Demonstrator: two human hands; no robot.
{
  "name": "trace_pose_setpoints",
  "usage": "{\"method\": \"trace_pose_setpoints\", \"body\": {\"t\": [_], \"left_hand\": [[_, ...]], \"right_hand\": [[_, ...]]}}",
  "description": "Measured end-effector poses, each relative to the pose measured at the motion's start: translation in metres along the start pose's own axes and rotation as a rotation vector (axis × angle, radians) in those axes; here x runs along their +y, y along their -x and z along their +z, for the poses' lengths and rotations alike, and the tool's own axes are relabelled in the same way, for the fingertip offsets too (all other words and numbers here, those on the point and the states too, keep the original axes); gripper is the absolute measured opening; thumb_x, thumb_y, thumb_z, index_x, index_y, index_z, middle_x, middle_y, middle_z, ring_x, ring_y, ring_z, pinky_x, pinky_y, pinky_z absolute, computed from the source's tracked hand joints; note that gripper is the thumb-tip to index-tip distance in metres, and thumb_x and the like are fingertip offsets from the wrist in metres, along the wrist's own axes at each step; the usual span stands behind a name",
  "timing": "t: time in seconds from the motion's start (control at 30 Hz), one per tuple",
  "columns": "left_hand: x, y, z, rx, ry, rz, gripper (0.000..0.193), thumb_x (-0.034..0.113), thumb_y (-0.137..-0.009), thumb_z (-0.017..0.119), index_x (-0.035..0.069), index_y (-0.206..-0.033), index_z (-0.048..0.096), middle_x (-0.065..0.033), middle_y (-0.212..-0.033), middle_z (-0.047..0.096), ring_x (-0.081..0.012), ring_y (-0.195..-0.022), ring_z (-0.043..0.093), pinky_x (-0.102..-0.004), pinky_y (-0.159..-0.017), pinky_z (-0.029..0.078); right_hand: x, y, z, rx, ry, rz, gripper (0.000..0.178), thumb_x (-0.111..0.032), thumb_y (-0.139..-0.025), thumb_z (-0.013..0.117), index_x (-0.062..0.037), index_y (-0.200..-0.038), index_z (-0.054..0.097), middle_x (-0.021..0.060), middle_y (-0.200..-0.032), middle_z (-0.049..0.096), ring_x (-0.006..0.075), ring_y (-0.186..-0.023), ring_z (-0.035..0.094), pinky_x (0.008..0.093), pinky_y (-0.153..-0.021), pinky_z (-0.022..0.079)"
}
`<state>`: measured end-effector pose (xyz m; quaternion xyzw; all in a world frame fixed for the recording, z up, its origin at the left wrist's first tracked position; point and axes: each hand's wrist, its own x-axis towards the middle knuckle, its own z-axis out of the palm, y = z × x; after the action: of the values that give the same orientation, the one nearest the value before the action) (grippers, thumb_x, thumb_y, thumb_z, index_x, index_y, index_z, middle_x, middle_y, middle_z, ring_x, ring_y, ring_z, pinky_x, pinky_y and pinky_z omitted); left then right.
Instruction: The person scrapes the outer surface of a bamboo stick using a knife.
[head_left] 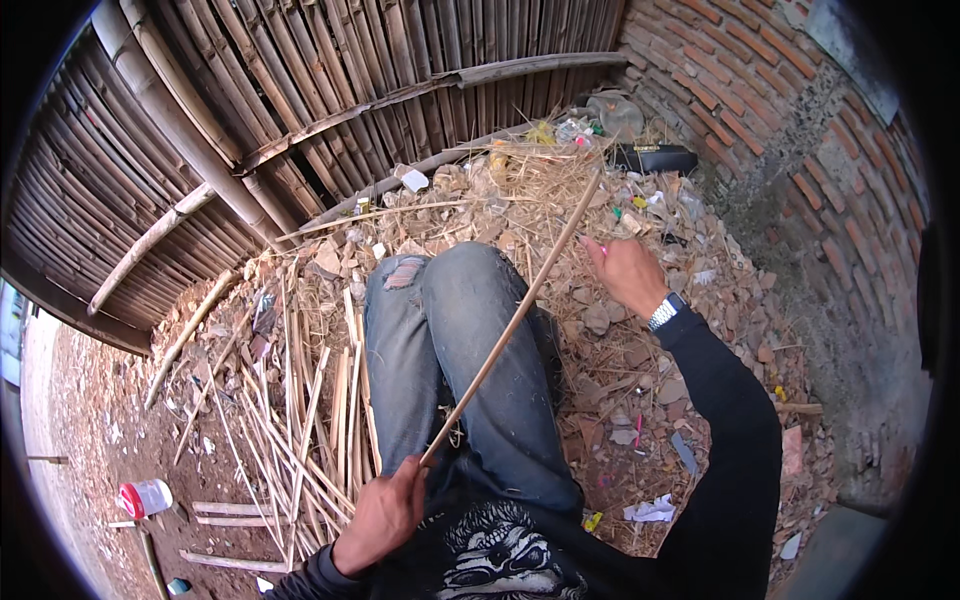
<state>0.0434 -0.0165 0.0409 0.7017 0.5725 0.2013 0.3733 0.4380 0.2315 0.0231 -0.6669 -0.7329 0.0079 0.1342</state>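
Note:
My left hand [385, 515] is closed around the lower end of a long bamboo strip [510, 330]. The strip slants up and to the right across my jeans-clad knees, its far end over the rubble. Just right of its upper part, my right hand [632, 277] is closed, with a watch on the wrist. A small pink bit shows at its fingers; the rest of what it grips is hidden. A small gap seems to lie between those fingers and the strip. Split bamboo strips [300, 455] lie in a loose heap left of my legs.
A bamboo wall [380, 60] stands ahead and to the left, and a brick wall [840, 200] rises on the right. Rubble and litter [640, 380] cover the ground. A black box [655, 158] lies in the far corner. A red-and-white tub [146, 498] lies at the lower left.

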Motion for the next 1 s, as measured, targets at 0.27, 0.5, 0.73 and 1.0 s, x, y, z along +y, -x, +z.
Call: {"method": "trace_pose_setpoints", "body": {"t": [0.27,0.5,0.73,1.0], "left_hand": [[-0.016,0.013,0.000,-0.046,-0.022,-0.059,0.017,0.008,-0.103,0.054,0.005,-0.117,0.061,-0.0204,-0.059,0.057,-0.0433,-0.055,0.063,-0.0500,-0.051,0.046],[-0.003,-0.041,0.014,0.070,-0.094,0.024,0.014,0.008,-0.103,0.053,0.003,-0.115,0.059,-0.0225,-0.065,0.061,-0.0454,-0.059,0.064,-0.0521,-0.052,0.046],[0.002,-0.045,0.026,0.160,-0.214,0.046,0.014,0.012,-0.103,0.055,0.006,-0.115,0.058,-0.0239,-0.061,0.062,-0.0460,-0.056,0.063,-0.0567,-0.050,0.048],[-0.033,0.020,0.015,0.155,-0.167,0.028,0.022,0.006,-0.098,0.061,0.003,-0.120,0.061,-0.0215,-0.064,0.063,-0.0404,-0.054,0.065,-0.0493,-0.046,0.048]], "right_hand": [[0.020,-0.019,-0.016,0.481,-0.623,0.181,0.053,-0.043,-0.111,0.042,0.0001,-0.084,0.057,0.0087,-0.062,0.049,0.0258,-0.055,0.049,0.0430,-0.057,0.040],[-0.139,0.092,-0.037,-0.232,-0.574,-0.229,0.047,-0.041,-0.103,0.061,-0.0007,-0.078,0.063,0.0230,-0.060,0.061,0.0455,-0.060,0.064,0.0534,-0.054,0.048],[-0.152,0.122,-0.011,-0.105,-0.309,-0.311,0.051,-0.043,-0.099,0.065,-0.0040,-0.067,0.063,0.0189,-0.056,0.062,0.0416,-0.053,0.066,0.0516,-0.050,0.054],[-0.138,0.098,-0.006,-0.081,-0.343,-0.275,0.056,-0.047,-0.102,0.059,-0.0023,-0.069,0.066,0.0225,-0.055,0.061,0.0440,-0.054,0.065,0.0535,-0.050,0.053]]}}
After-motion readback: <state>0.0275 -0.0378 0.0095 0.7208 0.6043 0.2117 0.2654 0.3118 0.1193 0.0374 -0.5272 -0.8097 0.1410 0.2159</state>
